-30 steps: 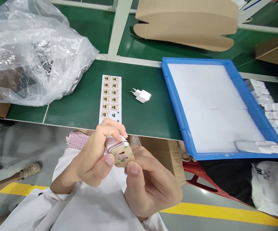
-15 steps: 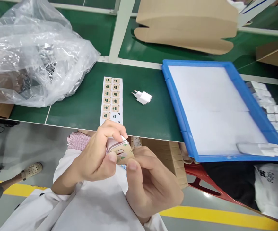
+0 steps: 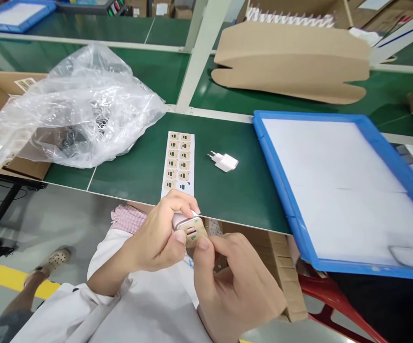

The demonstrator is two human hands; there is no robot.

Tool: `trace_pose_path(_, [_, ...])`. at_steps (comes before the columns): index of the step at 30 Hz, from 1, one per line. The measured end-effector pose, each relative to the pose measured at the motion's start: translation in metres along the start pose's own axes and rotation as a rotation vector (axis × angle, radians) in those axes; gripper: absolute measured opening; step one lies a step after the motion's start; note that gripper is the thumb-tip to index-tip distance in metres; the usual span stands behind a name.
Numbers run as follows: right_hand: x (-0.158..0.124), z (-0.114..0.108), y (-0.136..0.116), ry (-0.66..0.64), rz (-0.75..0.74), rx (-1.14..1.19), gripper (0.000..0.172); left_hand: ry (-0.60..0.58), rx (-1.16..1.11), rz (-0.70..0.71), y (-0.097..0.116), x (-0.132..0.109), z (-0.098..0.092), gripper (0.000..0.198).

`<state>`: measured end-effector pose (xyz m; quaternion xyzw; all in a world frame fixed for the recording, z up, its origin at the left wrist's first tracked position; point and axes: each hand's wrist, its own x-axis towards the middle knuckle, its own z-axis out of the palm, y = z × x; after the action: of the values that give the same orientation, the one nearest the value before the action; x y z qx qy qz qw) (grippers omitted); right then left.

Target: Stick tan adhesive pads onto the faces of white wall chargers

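My left hand [image 3: 156, 240] grips a small white charger [image 3: 186, 224] below the table's near edge. A tan sticker [image 3: 193, 234] covers the charger's end face. My right hand [image 3: 235, 286] presses its thumb and fingers against that sticker. Just above my hands, a white sticker sheet [image 3: 178, 162] with two columns of tan labels lies on the green table [image 3: 138, 166]. A second white charger [image 3: 224, 161] with two prongs lies on the table to the right of the sheet.
A blue tray [image 3: 281, 190] lined with white paper sits at the right. A crumpled clear plastic bag [image 3: 74, 109] lies over a cardboard box at the left. Flat cardboard pieces [image 3: 292, 66] lie behind a white frame post [image 3: 199, 52]. A red stool [image 3: 321, 295] stands lower right.
The view has tilted up and shifted, so everything sits lower in frame. My fingers have pressed the sticker flatter onto the charger's end and my right thumb now lies over it.
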<state>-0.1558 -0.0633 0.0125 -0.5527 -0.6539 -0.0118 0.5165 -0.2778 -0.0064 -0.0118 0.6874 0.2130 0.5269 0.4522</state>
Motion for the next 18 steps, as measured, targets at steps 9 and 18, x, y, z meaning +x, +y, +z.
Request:
trace_pose_path(9, [0.0048,0.0033,-0.0038,-0.018,-0.017,-0.062,0.021,0.005,-0.003,-0.086,0.0052,-0.0028,-0.003,0.022])
trace_pose_path(18, [0.0043,0.0052,-0.0043,0.011,-0.029,-0.065,0.023,0.02,-0.062,-0.013,0.0013,-0.0038,-0.0035,0.02])
